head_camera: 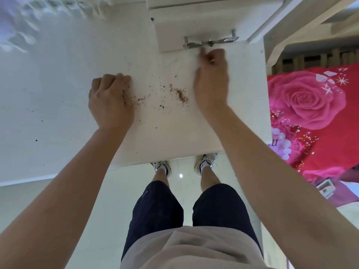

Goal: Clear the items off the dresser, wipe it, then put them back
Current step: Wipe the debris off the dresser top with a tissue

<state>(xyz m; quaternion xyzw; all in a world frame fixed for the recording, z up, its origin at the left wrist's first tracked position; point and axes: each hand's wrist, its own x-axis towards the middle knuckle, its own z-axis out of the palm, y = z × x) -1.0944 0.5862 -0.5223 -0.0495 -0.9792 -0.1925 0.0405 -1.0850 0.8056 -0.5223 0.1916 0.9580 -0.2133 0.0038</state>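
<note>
— Pale tiled floor [132, 181] lowest, then white dresser top [58, 113]: cleared?
— Looks so. Brown crumbs [180, 95] lie mid-frame; wiping and returning remain. Left hand [110, 100] clenched, seemingly empty; right hand [211, 74], under the metal drawer handle [210, 42], grip too blurred to tell.

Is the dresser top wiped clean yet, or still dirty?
Still dirty: brown crumbs lie scattered on the dresser top between the left hand and right hand.
</note>
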